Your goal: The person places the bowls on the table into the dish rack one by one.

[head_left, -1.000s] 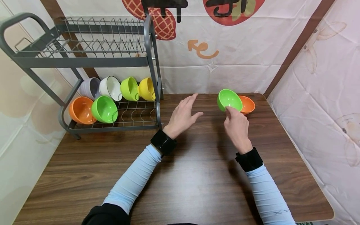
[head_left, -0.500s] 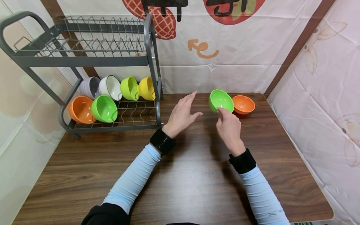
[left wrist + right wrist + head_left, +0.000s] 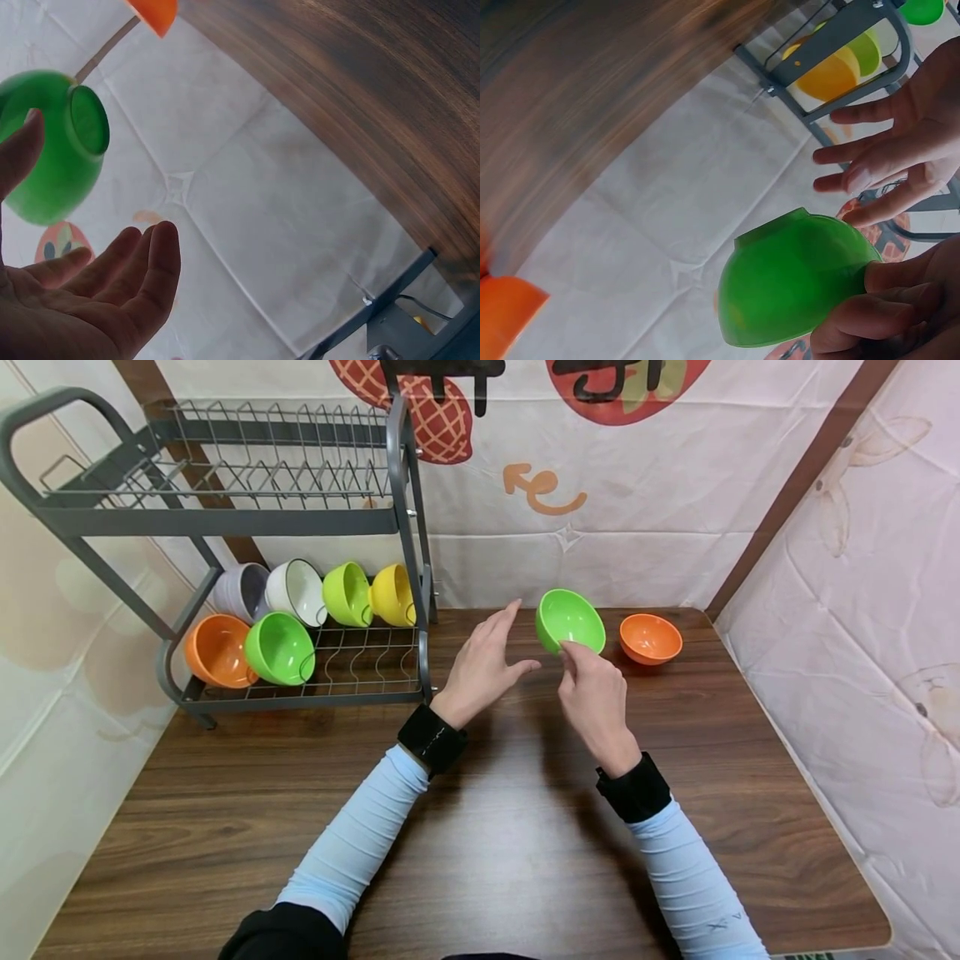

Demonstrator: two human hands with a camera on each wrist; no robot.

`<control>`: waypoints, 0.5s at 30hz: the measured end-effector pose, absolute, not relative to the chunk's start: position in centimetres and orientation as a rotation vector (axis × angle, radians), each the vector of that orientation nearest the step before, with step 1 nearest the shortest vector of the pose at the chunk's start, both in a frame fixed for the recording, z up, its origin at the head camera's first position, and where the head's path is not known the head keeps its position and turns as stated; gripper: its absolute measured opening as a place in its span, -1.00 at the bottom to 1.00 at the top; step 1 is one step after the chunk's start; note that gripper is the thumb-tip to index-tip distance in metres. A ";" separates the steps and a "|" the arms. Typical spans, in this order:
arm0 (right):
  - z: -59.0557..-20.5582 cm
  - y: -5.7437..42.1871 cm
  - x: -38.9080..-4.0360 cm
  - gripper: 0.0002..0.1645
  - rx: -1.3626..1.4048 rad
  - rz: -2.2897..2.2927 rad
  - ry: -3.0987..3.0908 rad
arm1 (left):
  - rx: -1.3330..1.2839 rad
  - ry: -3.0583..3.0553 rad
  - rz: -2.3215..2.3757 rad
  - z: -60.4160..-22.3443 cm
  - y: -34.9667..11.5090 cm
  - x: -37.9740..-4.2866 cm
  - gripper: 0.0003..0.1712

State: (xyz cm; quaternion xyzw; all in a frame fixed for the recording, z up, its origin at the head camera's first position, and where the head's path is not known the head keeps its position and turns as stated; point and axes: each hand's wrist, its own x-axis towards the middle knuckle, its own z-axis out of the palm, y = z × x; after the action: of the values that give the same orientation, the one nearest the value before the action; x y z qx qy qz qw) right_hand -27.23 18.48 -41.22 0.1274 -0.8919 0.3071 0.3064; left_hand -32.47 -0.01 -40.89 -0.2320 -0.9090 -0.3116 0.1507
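A bright green bowl [image 3: 568,617] is pinched at its near rim by my right hand [image 3: 596,702], tilted and held above the table. In the right wrist view the thumb and curled fingers grip the rim of the bowl [image 3: 791,281]. Left of it, my left hand [image 3: 483,668] hovers with fingers extended and thumb apart, holding nothing. The left wrist view has this hand [image 3: 97,300] palm up beside the green bowl [image 3: 56,150], with a gap visible in the head view. An orange bowl [image 3: 650,639] stands upright on the table, right of the green one.
A dark grey two-tier dish rack [image 3: 217,522] stands at the left. Its lower shelf holds several tilted bowls, among them an orange bowl [image 3: 219,652], a green bowl [image 3: 280,649] and a yellow bowl [image 3: 392,596]. A printed cloth [image 3: 480,560] hangs behind the wooden table [image 3: 480,843].
My right hand has carried the green bowl leftward, away from the orange bowl, which is now fully uncovered. The left hand has barely moved.
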 end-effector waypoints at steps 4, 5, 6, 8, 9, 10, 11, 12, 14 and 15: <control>-41.1 17.8 -27.2 -0.74 0.370 0.817 -2.339 | -0.675 -2.585 -0.941 -40.9 0.1 -32.5 0.32; -41.0 17.6 -27.1 -0.75 0.379 0.817 -2.333 | -0.676 -2.575 -0.960 -41.0 0.1 -32.5 0.36; -41.0 17.4 -27.1 -0.75 0.389 0.815 -2.326 | -0.675 -2.565 -0.977 -41.0 0.1 -32.5 0.40; -41.0 17.1 -27.0 -0.75 0.403 0.813 -2.312 | -0.670 -2.548 -1.003 -41.1 0.1 -32.6 0.45; -41.0 16.9 -27.0 -0.75 0.407 0.813 -2.308 | -0.666 -2.539 -1.020 -41.1 0.1 -32.6 0.47; -41.0 16.8 -26.9 -0.75 0.410 0.814 -2.304 | -0.662 -2.532 -1.032 -41.1 0.1 -32.6 0.49; -41.0 16.6 -26.9 -0.75 0.415 0.814 -2.299 | -0.658 -2.526 -1.042 -41.2 0.2 -32.6 0.50; -41.0 16.4 -26.9 -0.75 0.419 0.814 -2.294 | -0.653 -2.523 -1.046 -41.2 0.2 -32.6 0.50; -41.0 16.1 -26.8 -0.75 0.429 0.828 -2.283 | -0.646 -2.514 -1.054 -41.1 0.3 -32.6 0.49; -41.0 15.9 -26.8 -0.76 0.435 0.830 -2.279 | -0.641 -2.511 -1.058 -41.1 0.3 -32.6 0.48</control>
State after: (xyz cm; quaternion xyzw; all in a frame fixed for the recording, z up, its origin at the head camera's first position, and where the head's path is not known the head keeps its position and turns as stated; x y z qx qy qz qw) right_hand -26.80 15.93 -41.04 0.1663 -0.8723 0.3178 0.3324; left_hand -32.64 0.31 -41.11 -0.2257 -0.8840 -0.3723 0.1704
